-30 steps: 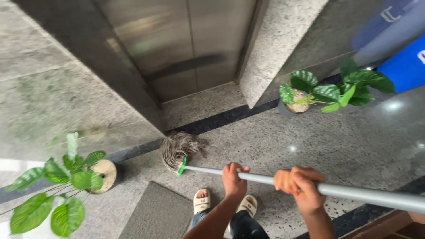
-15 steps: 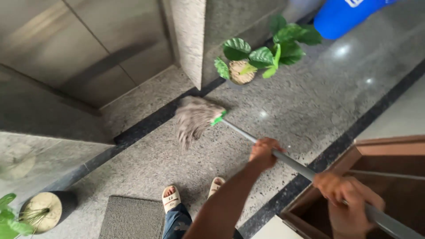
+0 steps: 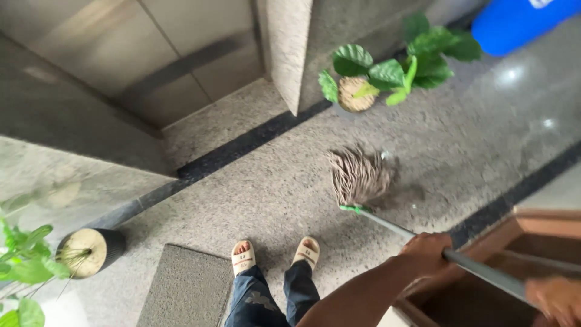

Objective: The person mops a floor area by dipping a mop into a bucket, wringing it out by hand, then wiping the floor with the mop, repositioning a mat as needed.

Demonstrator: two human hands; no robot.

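Fingers of the left hand (image 3: 428,249) are wrapping the mop pole (image 3: 478,269), the right hand (image 3: 557,298) is gripping it lower, and the mop head (image 3: 358,177) is lying on the granite floor (image 3: 484,139) near a plant (image 3: 387,72).

Speckled grey granite floor (image 3: 484,139) with a dark border strip (image 3: 242,148) runs before steel elevator doors (image 3: 151,54); potted plants (image 3: 387,75) flank them, a grey mat (image 3: 181,290) nearby.

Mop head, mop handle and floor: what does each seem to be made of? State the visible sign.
Mop head: beige yarn strands, probably cotton, loose and fibrous.
Mop handle: grey tube with a dull sheen, likely metal; green plastic-looking socket.
Floor: speckled grey polished stone, apparently granite, reflecting lights.
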